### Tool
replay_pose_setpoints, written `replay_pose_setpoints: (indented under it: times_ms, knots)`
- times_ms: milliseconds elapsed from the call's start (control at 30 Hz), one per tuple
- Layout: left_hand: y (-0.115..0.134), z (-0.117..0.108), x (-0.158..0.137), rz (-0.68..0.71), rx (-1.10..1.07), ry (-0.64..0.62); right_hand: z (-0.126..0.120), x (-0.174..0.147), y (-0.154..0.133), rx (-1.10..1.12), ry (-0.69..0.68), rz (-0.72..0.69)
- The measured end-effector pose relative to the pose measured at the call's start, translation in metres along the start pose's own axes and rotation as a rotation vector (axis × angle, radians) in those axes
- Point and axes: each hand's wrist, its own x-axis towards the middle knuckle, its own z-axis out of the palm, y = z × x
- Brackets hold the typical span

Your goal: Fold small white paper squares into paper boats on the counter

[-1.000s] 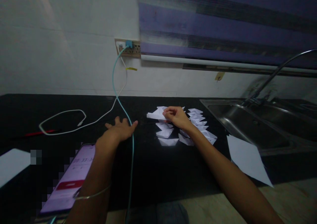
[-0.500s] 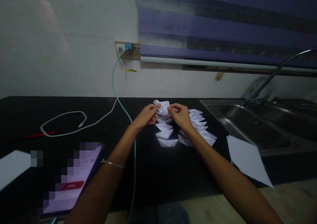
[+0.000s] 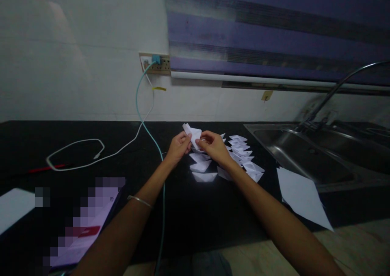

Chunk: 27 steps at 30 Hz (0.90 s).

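A small folded white paper (image 3: 195,137) is pinched between my two hands, above the black countertop (image 3: 195,211). My left hand (image 3: 179,146) grips its left side, thumb on top, and a narrow folded end sticks up past the fingers. My right hand (image 3: 215,146) is closed on its right lower edge. Below and behind the hands lie several white folded paper boats in rows; the nearest paper boat (image 3: 204,177) lies in front of the left row. Another paper boat (image 3: 253,167) is at the near end of the right group. My right hand and forearm hide some of the boats.
White paper sheets (image 3: 303,196) lie at the right, beside the steel sink (image 3: 283,150) with its curved faucet (image 3: 341,83). A tablet-like device (image 3: 88,231) and another white sheet (image 3: 15,207) are at the left. A teal cable (image 3: 163,211) and a white cable (image 3: 122,148) cross the counter.
Both hands have shifted slightly left with the folded paper. The paper has turned to a steeper tilt, and my right hand has moved in closer to my left.
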Motion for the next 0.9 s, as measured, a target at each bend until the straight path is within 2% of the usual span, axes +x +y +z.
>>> replay_pose_setpoints:
  times_ms: [133,267,400,500,600,667,767,900]
  knots:
    - [0.001,0.001,-0.004,-0.036,0.096,-0.017,0.001,-0.003,-0.003,0.021,-0.099,0.067]
    - [0.003,0.002,-0.01,-0.033,0.164,-0.069,0.003,-0.006,-0.007,0.073,-0.112,0.126]
    - [0.005,-0.001,-0.013,0.0,0.244,-0.051,0.001,-0.006,-0.01,0.123,-0.138,0.167]
    - [0.006,-0.004,-0.014,0.018,0.319,-0.098,-0.001,-0.004,-0.011,0.204,-0.07,0.159]
    - [0.007,-0.006,-0.015,0.04,0.354,-0.157,-0.003,-0.001,-0.008,0.187,0.014,0.086]
    - [0.007,-0.006,-0.015,0.034,0.313,-0.132,-0.002,0.001,-0.006,0.153,0.02,0.039]
    - [0.005,-0.006,-0.012,0.041,0.275,-0.028,0.001,0.001,-0.003,0.116,-0.009,-0.008]
    - [0.002,-0.006,-0.008,0.128,0.384,0.038,0.003,0.0,-0.001,0.075,-0.043,-0.049]
